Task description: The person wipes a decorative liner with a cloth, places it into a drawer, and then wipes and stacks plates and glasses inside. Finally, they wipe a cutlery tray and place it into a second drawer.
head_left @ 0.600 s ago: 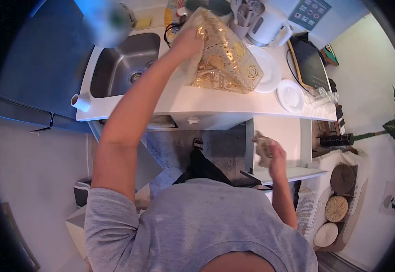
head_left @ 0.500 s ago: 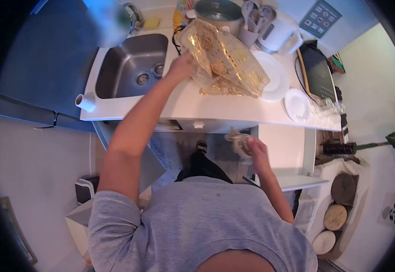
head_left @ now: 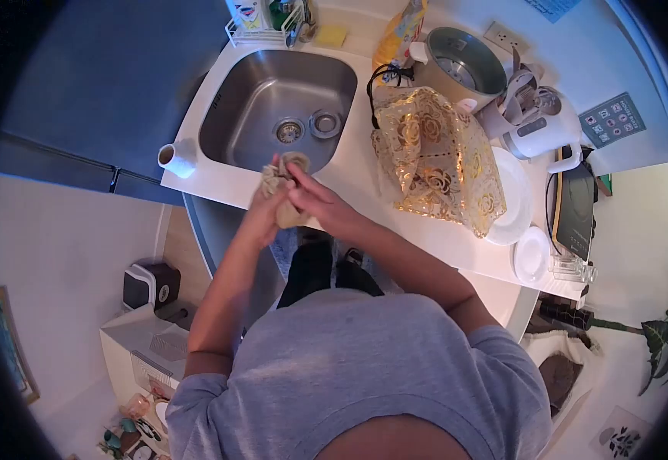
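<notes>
A crumpled beige cloth (head_left: 293,215) is bunched between my two hands at the front edge of the sink (head_left: 234,100). My left hand (head_left: 261,216) grips it from the left, fingers closed. From the other side my right hand (head_left: 320,205) presses round it, and part of the cloth shows above and below the fingers. To the right on the counter lies a folded, see-through table mat with gold roses (head_left: 434,165), apart from both hands.
A white roll (head_left: 177,161) stands left of the sink. Behind the mat are a pot (head_left: 464,65), a utensil holder and a white kettle (head_left: 541,134). White plates (head_left: 532,254) and clear glasses line the right end. A yellow sponge (head_left: 330,35) lies behind the sink.
My left hand has left the gold mat and joined my right on the cloth. The cloth has moved from above the open drawer to the sink's front edge. The view has turned left.
</notes>
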